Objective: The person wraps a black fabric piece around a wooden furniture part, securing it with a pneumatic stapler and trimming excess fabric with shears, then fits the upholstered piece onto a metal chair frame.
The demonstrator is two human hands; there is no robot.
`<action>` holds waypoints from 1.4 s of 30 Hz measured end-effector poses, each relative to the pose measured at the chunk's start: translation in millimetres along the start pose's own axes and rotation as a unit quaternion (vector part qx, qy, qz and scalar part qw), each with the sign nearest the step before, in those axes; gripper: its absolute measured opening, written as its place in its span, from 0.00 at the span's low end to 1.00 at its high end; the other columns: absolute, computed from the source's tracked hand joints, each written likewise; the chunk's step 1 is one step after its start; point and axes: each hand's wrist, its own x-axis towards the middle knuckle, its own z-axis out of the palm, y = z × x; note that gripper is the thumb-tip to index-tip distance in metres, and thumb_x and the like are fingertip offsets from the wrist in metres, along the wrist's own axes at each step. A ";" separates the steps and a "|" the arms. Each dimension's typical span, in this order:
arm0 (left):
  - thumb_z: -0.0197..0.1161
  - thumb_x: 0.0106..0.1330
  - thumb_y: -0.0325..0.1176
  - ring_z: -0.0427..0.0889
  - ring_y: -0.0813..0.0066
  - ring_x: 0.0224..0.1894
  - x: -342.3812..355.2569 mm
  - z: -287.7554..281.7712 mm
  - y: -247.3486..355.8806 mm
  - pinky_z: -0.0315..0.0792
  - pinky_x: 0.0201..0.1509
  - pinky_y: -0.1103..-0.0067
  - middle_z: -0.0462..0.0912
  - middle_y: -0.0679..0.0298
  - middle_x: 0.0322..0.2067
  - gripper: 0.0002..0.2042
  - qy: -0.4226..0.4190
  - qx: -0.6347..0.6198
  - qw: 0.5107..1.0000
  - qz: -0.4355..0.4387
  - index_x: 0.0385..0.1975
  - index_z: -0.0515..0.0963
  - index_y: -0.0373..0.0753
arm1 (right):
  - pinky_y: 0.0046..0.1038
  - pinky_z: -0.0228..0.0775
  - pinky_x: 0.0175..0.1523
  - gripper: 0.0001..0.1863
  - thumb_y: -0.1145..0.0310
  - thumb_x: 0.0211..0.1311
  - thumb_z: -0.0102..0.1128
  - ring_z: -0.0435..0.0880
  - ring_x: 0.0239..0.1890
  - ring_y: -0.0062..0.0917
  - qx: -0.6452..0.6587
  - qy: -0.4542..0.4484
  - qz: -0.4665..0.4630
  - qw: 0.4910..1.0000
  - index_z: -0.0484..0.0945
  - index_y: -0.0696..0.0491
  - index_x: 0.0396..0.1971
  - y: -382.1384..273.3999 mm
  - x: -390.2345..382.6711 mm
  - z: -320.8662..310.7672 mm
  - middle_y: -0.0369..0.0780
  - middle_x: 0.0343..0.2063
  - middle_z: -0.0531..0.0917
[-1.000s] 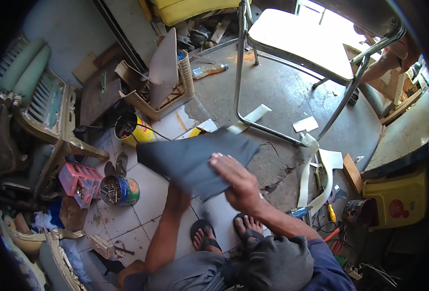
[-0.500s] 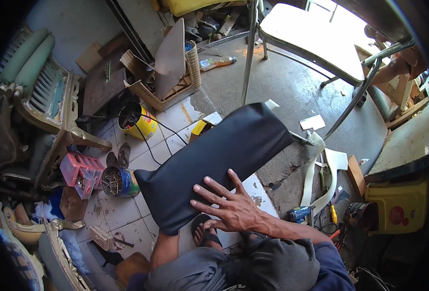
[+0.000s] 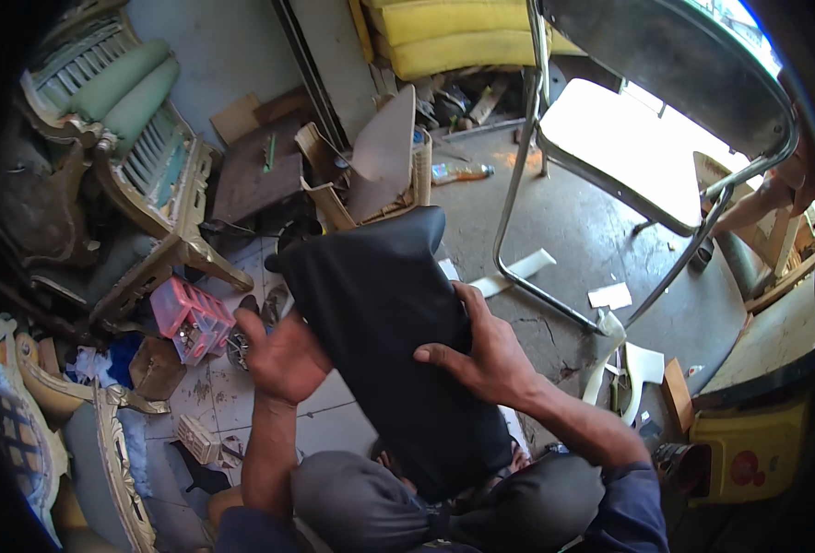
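A long black vinyl-covered pad stands tilted over my knees, its lower end between them. My right hand grips its right edge, thumb on the front face and fingers curled behind. Beside the left edge is my left hand, palm turned up and thumb spread wide. Its fingertips are partly hidden at the pad's edge, and it is not closed on the pad.
A metal-framed chair stands ahead right, with another person's arm beyond. Carved chairs crowd the left. On the floor are a pink organizer box, a wicker basket, white strips and a yellow stool.
The pad has swung from a slanted position to nearly upright and come closer to my knees. My right hand went from lying flat on it to gripping its edge; my left came out from behind it.
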 end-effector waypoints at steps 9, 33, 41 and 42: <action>0.66 0.71 0.32 0.78 0.64 0.62 -0.7 58.4 8.6 0.69 0.69 0.67 0.80 0.56 0.57 0.24 0.156 0.211 0.965 0.018 0.63 0.70 0.30 | 0.32 0.76 0.58 0.41 0.52 0.61 0.76 0.84 0.53 0.28 0.327 -0.087 0.051 0.940 0.66 0.59 0.65 -57.5 14.3 -31.7 0.48 0.50 0.85; 0.80 0.49 0.50 0.79 0.60 0.32 27.6 114.2 20.8 0.70 0.39 0.67 0.78 0.62 0.26 0.22 -0.040 0.816 0.574 0.059 0.30 0.80 0.39 | 0.20 0.71 0.33 0.14 0.62 0.74 0.63 0.77 0.29 0.11 0.282 0.092 -0.046 0.954 0.86 0.60 0.39 -53.6 -17.5 -3.9 0.33 0.25 0.85; 0.64 0.63 0.68 0.82 0.56 0.21 66.0 127.3 49.3 0.71 0.26 0.66 0.77 0.55 0.16 0.35 -0.177 0.750 0.621 -0.142 0.19 0.78 0.33 | 0.22 0.72 0.32 0.13 0.63 0.74 0.63 0.79 0.28 0.14 0.307 0.115 -0.060 0.943 0.85 0.59 0.41 -58.6 -17.8 -7.8 0.35 0.24 0.84; 0.63 0.63 0.68 0.81 0.56 0.20 78.2 129.6 54.5 0.70 0.25 0.66 0.77 0.55 0.15 0.36 -0.212 0.739 0.608 -0.200 0.18 0.78 0.33 | 0.22 0.72 0.32 0.13 0.63 0.73 0.63 0.80 0.27 0.15 0.301 0.138 -0.072 0.941 0.85 0.59 0.41 -58.5 -16.9 -7.7 0.36 0.23 0.84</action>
